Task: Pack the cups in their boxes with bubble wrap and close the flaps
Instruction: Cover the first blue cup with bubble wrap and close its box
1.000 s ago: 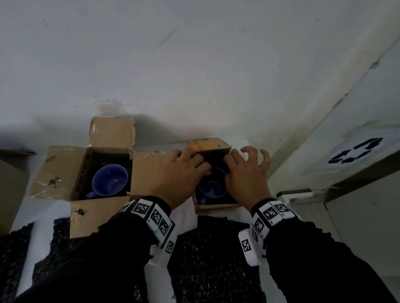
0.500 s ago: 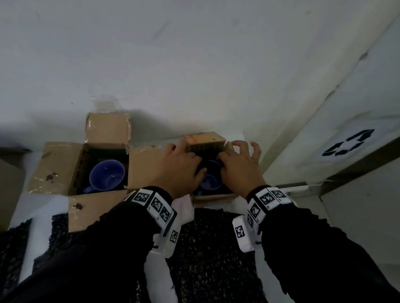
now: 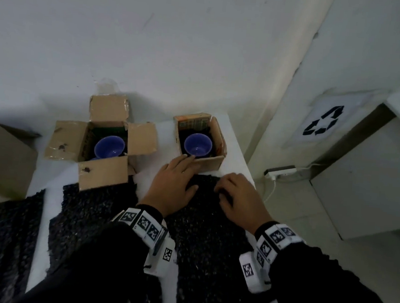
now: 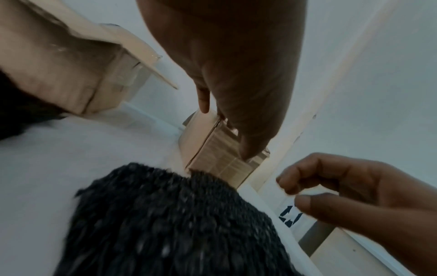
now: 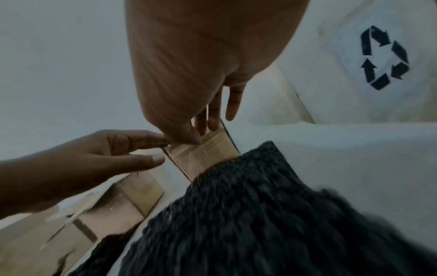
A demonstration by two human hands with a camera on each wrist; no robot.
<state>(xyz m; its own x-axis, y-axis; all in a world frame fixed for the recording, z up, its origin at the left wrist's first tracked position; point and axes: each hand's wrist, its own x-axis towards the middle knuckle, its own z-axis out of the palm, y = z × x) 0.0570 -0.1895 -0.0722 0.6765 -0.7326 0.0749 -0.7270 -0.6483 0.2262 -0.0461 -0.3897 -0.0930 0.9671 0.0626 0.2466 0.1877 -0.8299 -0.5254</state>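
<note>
Two blue cups stand in open cardboard boxes on the white table (image 3: 235,151). The left cup (image 3: 109,147) is in the larger box (image 3: 63,140), whose flaps are spread out. The right cup (image 3: 198,144) sits in the small box (image 3: 213,162), with dark wrap around it. A black bubble wrap sheet (image 3: 207,223) lies in front of the small box. My left hand (image 3: 187,172) hovers over it with straight fingers, the tips at the small box's front wall (image 4: 220,162). My right hand (image 3: 222,191) hangs over the sheet's far edge, loosely curled and holding nothing.
A larger cardboard box (image 3: 2,159) stands at the left edge. More black bubble wrap (image 3: 1,231) lies at the lower left and under the left box's front flap. The wall rises just behind the boxes. Right of the table are a power strip (image 3: 281,172) and a recycling sign (image 3: 323,122).
Both hands have pulled back out of the small box toward me and now sit over the bubble wrap sheet. The right cup is uncovered.
</note>
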